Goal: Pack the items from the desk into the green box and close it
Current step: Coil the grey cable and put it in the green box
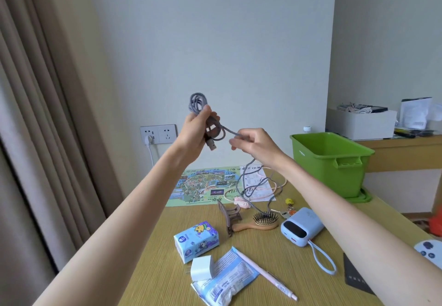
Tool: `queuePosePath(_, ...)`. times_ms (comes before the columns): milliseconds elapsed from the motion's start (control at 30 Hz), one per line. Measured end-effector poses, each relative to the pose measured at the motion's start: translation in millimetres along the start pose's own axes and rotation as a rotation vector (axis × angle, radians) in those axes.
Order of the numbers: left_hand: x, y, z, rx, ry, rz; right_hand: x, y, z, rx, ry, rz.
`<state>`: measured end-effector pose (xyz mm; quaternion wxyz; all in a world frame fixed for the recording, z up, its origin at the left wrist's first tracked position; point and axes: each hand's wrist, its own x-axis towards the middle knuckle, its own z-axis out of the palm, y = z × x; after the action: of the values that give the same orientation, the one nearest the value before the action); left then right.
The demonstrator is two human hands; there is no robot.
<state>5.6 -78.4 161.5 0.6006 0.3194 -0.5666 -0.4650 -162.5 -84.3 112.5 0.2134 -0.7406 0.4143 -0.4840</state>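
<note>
The left forearm (114,217) and right forearm (358,229) reach up over the worktop (275,289). Left of the green box (334,162) and above its rim, the left grip (198,131) has its fingers curled round a coil of grey braided cable (199,101), and the USB plug (211,144) hangs below the palm. Nearer the box, the right grip (253,145) pinches the cable's loose strand, which trails down to the worktop. The box stands open at the far right of the worktop. Left of it lie a map (205,186) and a pink cable (277,187). Nearer than the box lie a power bank (302,228), hairbrush (263,222), hair claw (229,215), tissue pack (196,240), pen (265,274), charger plug (201,267) and blue-and-white packet (224,281).
</note>
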Motion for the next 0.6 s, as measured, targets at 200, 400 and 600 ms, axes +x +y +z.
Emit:
queuePosePath(200, 2.6, 15.5, -30.0, 0.009, 0.128, -0.042, 12.7, 11.7, 0.8, -0.094, 0.027, 0.088)
queuePosePath(400, 1.4, 11.6, -54.8, 0.355, 0.116, -0.018, 23.2, 6.7, -0.3, -0.289, 0.199, 0.105)
queuePosePath(600, -9.6, 1.5, -49.5, 0.797, -0.053, 0.053, 39.0, -34.1, -3.6, -0.246, 0.194, -0.011)
